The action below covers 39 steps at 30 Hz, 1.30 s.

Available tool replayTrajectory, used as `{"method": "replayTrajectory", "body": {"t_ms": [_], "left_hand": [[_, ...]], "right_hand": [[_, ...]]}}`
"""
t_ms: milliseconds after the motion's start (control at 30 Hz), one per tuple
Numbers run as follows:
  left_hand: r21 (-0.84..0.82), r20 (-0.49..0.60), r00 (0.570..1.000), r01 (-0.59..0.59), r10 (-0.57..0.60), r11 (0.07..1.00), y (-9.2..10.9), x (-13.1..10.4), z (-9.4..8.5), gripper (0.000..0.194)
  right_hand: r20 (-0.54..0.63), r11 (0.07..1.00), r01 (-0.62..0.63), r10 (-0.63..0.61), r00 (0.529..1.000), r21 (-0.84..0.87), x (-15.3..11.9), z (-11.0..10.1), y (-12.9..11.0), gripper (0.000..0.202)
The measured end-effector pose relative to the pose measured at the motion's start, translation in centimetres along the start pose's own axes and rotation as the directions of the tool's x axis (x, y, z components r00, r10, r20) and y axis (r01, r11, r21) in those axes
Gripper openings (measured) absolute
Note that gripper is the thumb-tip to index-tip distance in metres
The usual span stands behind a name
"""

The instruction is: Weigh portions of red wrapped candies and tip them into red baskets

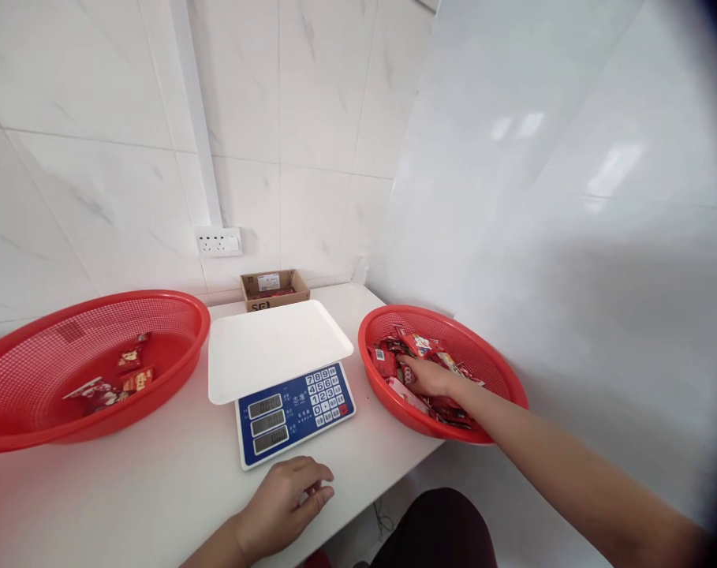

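Observation:
My right hand point(429, 377) reaches into the right red plastic basket point(506, 379). Its fingers are closed on a small red packet point(406, 374), with the fingertips partly hidden among several other red packets point(420, 344). Just below the digital scale point(299, 414), my left hand point(288, 498) hovers over or rests on the table edge; I cannot tell which. It is empty, the fingers loosely curled and the thumb apart from them. The scale's white tray point(278, 347) bears nothing, and its displays show faint digits.
A larger red basket point(181, 371) with a few packets stands on the left of the white table point(174, 481). Behind the scale is a small cardboard box point(275, 301) with reddish contents. Walls close off the back and right. My knee point(438, 528) is below the table's front edge.

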State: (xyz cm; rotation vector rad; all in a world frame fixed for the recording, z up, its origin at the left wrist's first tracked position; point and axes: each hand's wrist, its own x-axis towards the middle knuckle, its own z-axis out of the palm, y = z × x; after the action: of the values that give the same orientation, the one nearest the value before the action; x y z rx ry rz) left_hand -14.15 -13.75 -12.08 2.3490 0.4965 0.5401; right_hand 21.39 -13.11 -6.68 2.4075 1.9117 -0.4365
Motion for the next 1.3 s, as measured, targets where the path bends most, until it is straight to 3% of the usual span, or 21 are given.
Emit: {"method": "replayTrajectory", "body": {"t_ms": [200, 433, 567, 733, 900, 1033, 1133, 1300], "left_hand": [[-0.001, 0.005, 1.0, 0.017, -0.017, 1.0, 0.1, -0.1, 0.0, 0.018], [-0.01, 0.01, 0.999, 0.045, -0.045, 0.999, 0.2, 0.1, 0.1, 0.018], [-0.005, 0.002, 0.999, 0.051, -0.051, 0.999, 0.2, 0.1, 0.1, 0.018], [0.002, 0.001, 0.999, 0.048, -0.048, 0.999, 0.0, 0.1, 0.1, 0.018], [0.01, 0.013, 0.999, 0.047, -0.047, 0.999, 0.0, 0.1, 0.1, 0.018], [0.013, 0.025, 0.999, 0.042, -0.042, 0.999, 0.2, 0.2, 0.0, 0.019], [0.012, 0.037, 0.999, 0.031, -0.031, 0.999, 0.4, 0.2, -0.1, 0.02], [0.027, 0.03, 0.999, 0.025, -0.026, 0.999, 0.5, 0.0, -0.2, 0.02]], "right_hand": [[-0.079, 0.994, -0.053, 0.046, 0.996, -0.095, -0.5, -0.8, 1.5, 0.034], [-0.069, 0.974, 0.223, -0.225, 0.972, -0.034, 0.7, -0.1, -1.6, 0.08], [-0.064, 0.968, 0.246, -0.249, 0.966, -0.053, 1.6, 0.3, -3.1, 0.078], [-0.107, 0.98, 0.181, -0.173, 0.979, 0.078, 1.5, -0.8, -3.2, 0.059], [-0.304, 0.941, 0.055, 0.052, 0.951, 0.335, 1.0, -2.6, -1.9, 0.047], [-0.249, 0.83, 0.083, 0.069, 0.966, 0.552, 0.6, -3.5, -1.7, 0.041], [-0.261, 0.814, 0.07, 0.102, 0.96, 0.576, 0.7, -4.0, -2.1, 0.033], [-0.33, 0.826, -0.027, 0.255, 0.909, 0.563, 1.9, -5.4, -3.3, 0.034]]}}
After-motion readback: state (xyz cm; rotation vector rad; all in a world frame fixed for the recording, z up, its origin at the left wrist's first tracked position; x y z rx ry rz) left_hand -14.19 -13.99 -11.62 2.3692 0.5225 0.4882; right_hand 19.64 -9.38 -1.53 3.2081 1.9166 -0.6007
